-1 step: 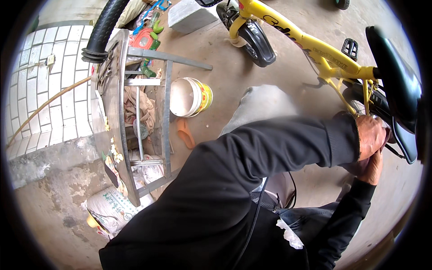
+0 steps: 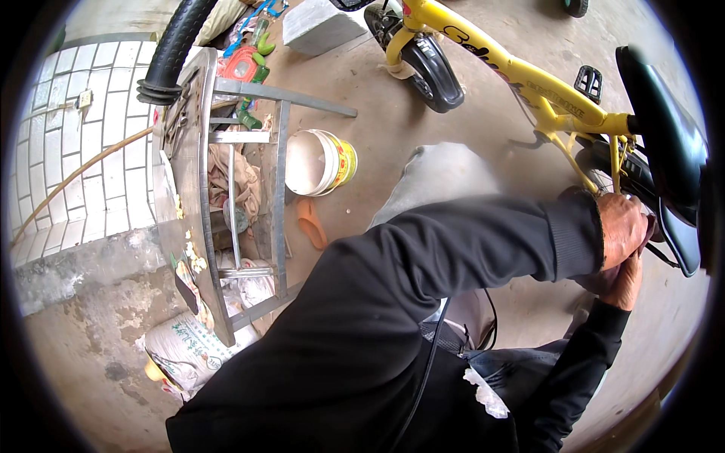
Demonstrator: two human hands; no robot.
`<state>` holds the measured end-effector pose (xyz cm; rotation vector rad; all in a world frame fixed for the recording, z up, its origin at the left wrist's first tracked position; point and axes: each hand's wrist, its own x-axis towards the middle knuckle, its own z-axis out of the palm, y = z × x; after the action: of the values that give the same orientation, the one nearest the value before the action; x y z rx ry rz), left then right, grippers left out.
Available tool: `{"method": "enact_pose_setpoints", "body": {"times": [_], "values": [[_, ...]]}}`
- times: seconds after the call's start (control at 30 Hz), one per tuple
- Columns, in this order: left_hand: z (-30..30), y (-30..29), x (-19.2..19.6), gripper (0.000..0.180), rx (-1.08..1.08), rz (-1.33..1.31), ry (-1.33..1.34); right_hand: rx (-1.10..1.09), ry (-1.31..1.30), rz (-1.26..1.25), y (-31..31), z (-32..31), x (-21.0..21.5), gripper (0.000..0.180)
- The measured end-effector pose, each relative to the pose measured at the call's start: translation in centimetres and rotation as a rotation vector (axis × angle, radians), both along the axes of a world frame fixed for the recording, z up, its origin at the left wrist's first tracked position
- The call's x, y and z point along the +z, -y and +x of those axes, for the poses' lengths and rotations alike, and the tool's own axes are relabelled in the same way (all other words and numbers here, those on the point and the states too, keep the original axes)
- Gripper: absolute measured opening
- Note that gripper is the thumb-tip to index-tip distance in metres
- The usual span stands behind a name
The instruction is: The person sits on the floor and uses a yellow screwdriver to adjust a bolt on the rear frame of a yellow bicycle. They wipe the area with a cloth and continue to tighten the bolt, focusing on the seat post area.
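A yellow bicycle (image 2: 521,72) with a black saddle (image 2: 664,128) stands along the right side. My left hand (image 2: 623,230) reaches across to its rear end, below the saddle and beside the rear wheel (image 2: 600,170). Its fingers curl inward at the far side, around something I cannot make out. Just beneath it, my right hand (image 2: 624,284) comes up from below and meets the left one. The right fingers are hidden behind the left hand. A black mudguard-like part (image 2: 678,241) lies right beside both hands.
An overturned metal-framed stool or table (image 2: 281,189) lies at left, near a white bucket (image 2: 310,162) and an orange slipper (image 2: 310,224). A pale block (image 2: 321,26) sits at the back. A printed white sack (image 2: 189,347) rests by the wall. A black handlebar grip (image 2: 174,53) juts in at top left.
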<state>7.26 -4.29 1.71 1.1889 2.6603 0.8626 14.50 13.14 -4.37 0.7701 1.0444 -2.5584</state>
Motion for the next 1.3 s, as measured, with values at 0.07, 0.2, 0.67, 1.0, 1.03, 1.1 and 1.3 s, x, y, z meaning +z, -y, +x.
{"method": "enact_pose_setpoints", "body": {"times": [0.07, 0.2, 0.67, 1.0, 1.03, 1.1, 1.3], "values": [[-0.1, 0.0, -0.2, 0.020, 0.066, 0.065, 0.050, -0.052, -0.074, 0.140, 0.9, -0.3, -0.1, 0.057], [-0.5, 0.8, 0.9, 0.013, 0.170, 0.419, 0.233, -0.083, -0.203, 0.400, 0.3, -0.9, -1.0, 0.064], [-0.1, 0.5, -1.1, 0.011, 0.106, 0.246, 0.225, -0.190, 0.001, 0.003, 4.2, -1.4, 2.1, 0.034], [-0.7, 0.4, 0.0, 0.019, 0.285, 0.270, 0.528, -0.255, -0.158, 0.200, 4.7, -1.5, 3.7, 0.032], [-0.9, 0.5, -0.3, 0.018, 0.276, 0.278, 0.529, -0.263, -0.169, 0.199, 4.8, -1.6, 3.8, 0.032], [-0.9, 0.4, -0.3, 0.017, 0.263, 0.315, 0.563, -0.258, -0.166, 0.205, 4.7, -1.6, 3.9, 0.033], [-0.7, 0.6, -0.3, 0.015, 0.190, 0.341, 0.392, -0.241, -0.044, 0.183, 4.2, -1.7, 3.6, 0.031]]}}
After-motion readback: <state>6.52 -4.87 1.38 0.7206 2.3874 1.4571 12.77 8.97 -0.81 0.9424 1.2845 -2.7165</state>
